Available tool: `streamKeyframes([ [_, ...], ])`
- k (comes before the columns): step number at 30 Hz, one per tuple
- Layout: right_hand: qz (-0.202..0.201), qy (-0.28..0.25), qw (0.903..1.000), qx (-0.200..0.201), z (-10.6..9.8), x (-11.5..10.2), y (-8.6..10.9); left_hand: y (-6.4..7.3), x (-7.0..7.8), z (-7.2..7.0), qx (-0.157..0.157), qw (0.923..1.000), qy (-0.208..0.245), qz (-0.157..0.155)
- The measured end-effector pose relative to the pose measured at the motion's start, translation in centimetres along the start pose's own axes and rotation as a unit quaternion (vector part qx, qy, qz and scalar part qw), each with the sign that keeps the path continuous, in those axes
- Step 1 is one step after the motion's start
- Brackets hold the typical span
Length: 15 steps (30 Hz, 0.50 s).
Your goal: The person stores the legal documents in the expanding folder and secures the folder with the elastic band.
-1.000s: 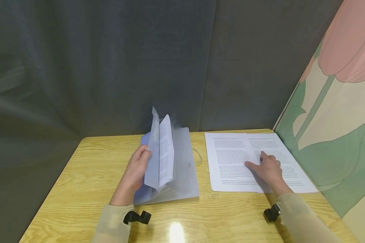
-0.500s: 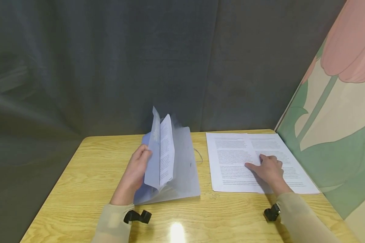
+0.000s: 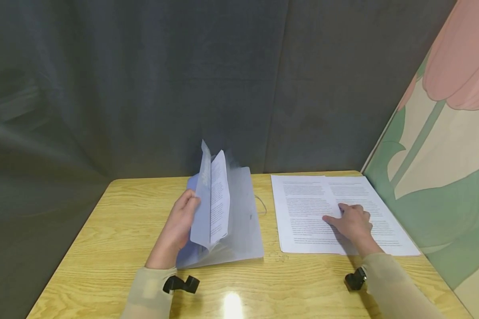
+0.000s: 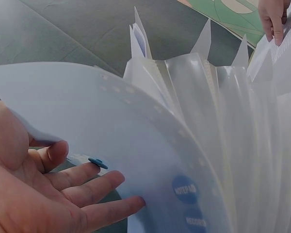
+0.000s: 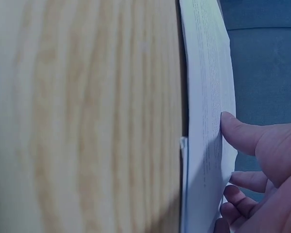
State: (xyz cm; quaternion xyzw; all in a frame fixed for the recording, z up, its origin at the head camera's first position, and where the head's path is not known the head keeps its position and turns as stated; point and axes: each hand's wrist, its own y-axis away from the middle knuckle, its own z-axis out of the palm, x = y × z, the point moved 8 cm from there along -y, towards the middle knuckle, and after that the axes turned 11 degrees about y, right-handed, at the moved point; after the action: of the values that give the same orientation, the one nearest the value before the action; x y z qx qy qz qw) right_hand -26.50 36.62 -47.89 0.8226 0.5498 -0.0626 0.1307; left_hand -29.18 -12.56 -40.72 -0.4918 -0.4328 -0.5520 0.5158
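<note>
A translucent bluish expanding file [image 3: 242, 226] stands partly spread on the table. My left hand [image 3: 181, 221] grips its front cover [image 4: 102, 111] between thumb and fingers, near a small teal button [image 4: 98, 163]. Printed pages [image 3: 218, 199] show inside behind the cover. In the left wrist view, several clear pleated pockets [image 4: 199, 92] fan apart. To the right, printed sheets [image 3: 303, 208] lie flat beside more overlapping sheets [image 3: 349, 186]. My right hand [image 3: 355, 223] rests on these, thumb and index finger apart, the other fingers loosely bent.
The wooden table [image 3: 231, 283] extends in front of the file and sheets. A dark curtain [image 3: 191, 88] hangs along the back edge. At the right, a wall painted with a tulip [image 3: 459, 57] adjoins the sheets. A thin cord loop [image 3: 263, 206] sticks out from the file.
The index finger of my right hand has drawn back slightly toward the thumb on the sheets. My left hand and the file have stayed in place.
</note>
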Motion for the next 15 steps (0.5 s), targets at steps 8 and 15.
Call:
streamKeyframes([
  [8,0.006,-0.01,0.9999,-0.005,-0.12,-0.03,-0.33,0.07,0.14,0.09,0.002,1.0,0.004,0.004],
  [15,-0.003,-0.049,0.9986,0.02,-0.41,-0.25,-0.34,0.16,0.23,0.12,0.001,1.0,0.005,0.006],
])
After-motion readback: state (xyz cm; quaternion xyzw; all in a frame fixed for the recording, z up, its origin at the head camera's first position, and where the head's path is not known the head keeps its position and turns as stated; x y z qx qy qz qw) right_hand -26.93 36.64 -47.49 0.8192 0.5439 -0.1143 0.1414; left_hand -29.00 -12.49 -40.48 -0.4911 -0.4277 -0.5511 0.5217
